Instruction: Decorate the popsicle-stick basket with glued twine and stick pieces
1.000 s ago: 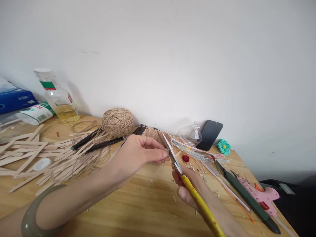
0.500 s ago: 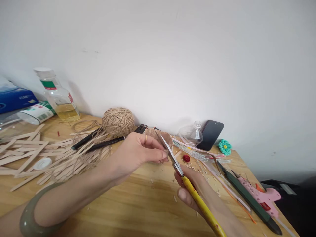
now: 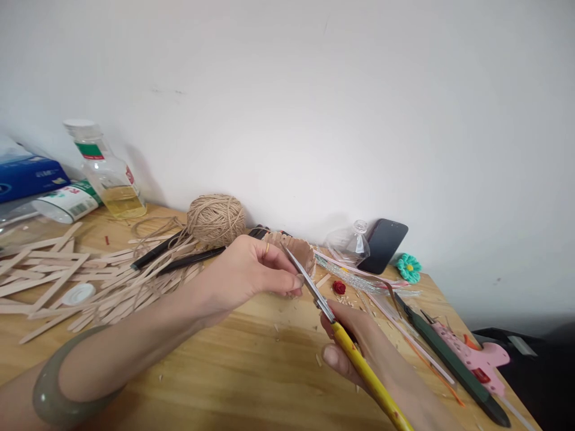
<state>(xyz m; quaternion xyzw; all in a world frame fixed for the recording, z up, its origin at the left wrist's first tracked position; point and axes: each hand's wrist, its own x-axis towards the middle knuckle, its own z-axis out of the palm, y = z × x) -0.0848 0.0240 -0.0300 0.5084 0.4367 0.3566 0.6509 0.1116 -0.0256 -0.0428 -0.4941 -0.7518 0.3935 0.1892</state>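
My right hand [image 3: 348, 341] is closed around a pair of scissors [image 3: 366, 371] with yellow handles. Their metal blades point up and left, nearly together, close by the fingertips of my left hand [image 3: 256, 269]. That left hand is pinched shut, and whatever sits between thumb and fingers is hidden or too small to make out. Just behind the fingers stands a small round piece of light wood with a scalloped edge [image 3: 303, 251], partly covered by the hand and blades. A red rose-shaped piece [image 3: 339, 288] lies right of the blades, among small wood chips.
Wooden craft sticks [image 3: 58, 269] and black markers [image 3: 157, 251] spread across the left. A twine ball [image 3: 216, 218] and a bottle of yellow liquid [image 3: 112, 179] stand behind. On the right are a phone [image 3: 383, 245], a teal flower [image 3: 408, 267], a green-handled tool [image 3: 453, 353] and a pink glue gun [image 3: 476, 359].
The scissor blades have closed from slightly apart to nearly together. Both hands stay in almost the same place.
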